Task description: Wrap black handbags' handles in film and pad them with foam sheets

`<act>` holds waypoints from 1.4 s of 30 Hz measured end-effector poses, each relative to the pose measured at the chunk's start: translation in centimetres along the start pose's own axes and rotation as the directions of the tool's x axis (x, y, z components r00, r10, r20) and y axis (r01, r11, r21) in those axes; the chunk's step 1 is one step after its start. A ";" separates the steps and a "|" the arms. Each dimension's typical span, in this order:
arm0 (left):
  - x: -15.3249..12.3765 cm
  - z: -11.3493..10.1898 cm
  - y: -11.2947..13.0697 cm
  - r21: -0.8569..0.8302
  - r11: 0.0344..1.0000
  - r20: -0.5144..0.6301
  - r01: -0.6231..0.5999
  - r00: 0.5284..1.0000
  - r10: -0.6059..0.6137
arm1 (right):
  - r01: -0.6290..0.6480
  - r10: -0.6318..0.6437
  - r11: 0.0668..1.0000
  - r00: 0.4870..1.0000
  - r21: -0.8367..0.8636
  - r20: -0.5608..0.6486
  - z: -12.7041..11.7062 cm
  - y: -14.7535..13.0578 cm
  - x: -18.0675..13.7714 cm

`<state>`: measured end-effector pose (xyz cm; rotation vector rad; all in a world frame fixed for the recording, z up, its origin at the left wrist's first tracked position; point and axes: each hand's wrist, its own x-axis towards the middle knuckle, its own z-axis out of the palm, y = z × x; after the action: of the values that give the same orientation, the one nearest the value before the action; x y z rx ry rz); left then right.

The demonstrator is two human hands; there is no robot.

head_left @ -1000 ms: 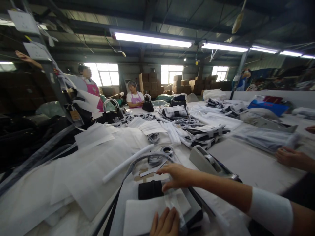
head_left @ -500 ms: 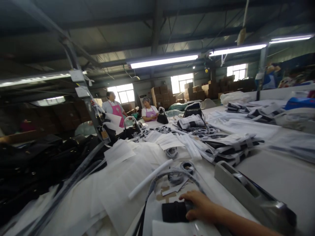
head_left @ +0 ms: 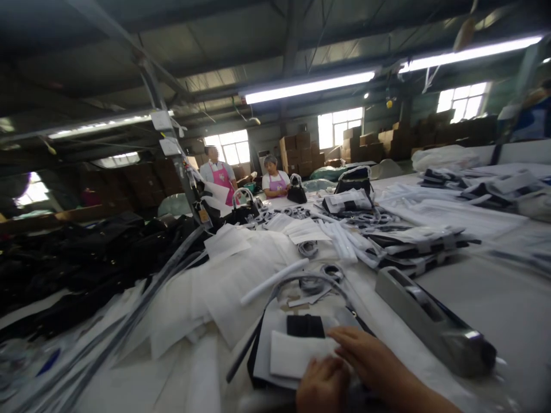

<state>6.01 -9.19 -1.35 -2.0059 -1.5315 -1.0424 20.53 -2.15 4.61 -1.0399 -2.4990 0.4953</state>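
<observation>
In front of me lies a black handbag (head_left: 253,358) with a looped handle (head_left: 275,289) wrapped in clear or grey film. White covering spreads over its front, around a black strap or flap piece (head_left: 305,326). Across the bag, below that piece, is a folded white packing sheet (head_left: 293,354). My left hand (head_left: 323,385) is closed, its curled fingers at the sheet's lower right edge. Beside it my right hand (head_left: 365,351) lies with fingers stretched out over the sheet's right end, at the bag's right side. The undersides of both hands are hidden.
A grey tape dispenser (head_left: 434,324) stands right of the bag. Loose white sheets (head_left: 185,304) pile up on the left, with a white roll (head_left: 275,281) behind the bag. Black bags (head_left: 86,258) heap at far left. Two co-workers in pink aprons (head_left: 222,182) are across the table.
My right hand has moved off the black piece, down to the white sheet. My left hand has come into view beside it. The sheet now lies higher on the bag, and the view has shifted.
</observation>
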 end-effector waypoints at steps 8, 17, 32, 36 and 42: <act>0.9 -6.6 -3.0 -0.388 0.918 0.218 -0.080 0.960 0.176 | 0.238 -0.286 0.886 0.956 -0.398 -0.066 3.2 0.7 -5.6; 2.1 -11.6 -11.0 0.044 0.862 0.451 -0.505 0.780 0.434 | 0.233 -0.335 0.843 0.932 -0.485 -0.136 2.9 0.3 -5.2; -2.0 -7.1 -13.4 0.005 0.887 0.271 -0.462 0.854 0.444 | 0.249 -0.304 0.940 0.920 -0.232 -0.248 2.7 -1.7 -6.2; -1.9 -7.4 -11.8 0.072 0.887 0.256 -0.455 0.868 0.425 | -0.151 0.178 0.823 0.984 0.548 0.002 4.9 -3.8 -7.9; -2.8 -7.2 -8.9 0.150 0.886 0.285 -0.439 0.877 0.386 | -0.468 0.341 -0.310 0.758 0.828 0.556 7.4 -5.4 -7.4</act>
<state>-4.98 -13.20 0.08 -2.2349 -1.1765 -0.4510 18.55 -12.40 -0.89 -1.0034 -0.7298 2.2426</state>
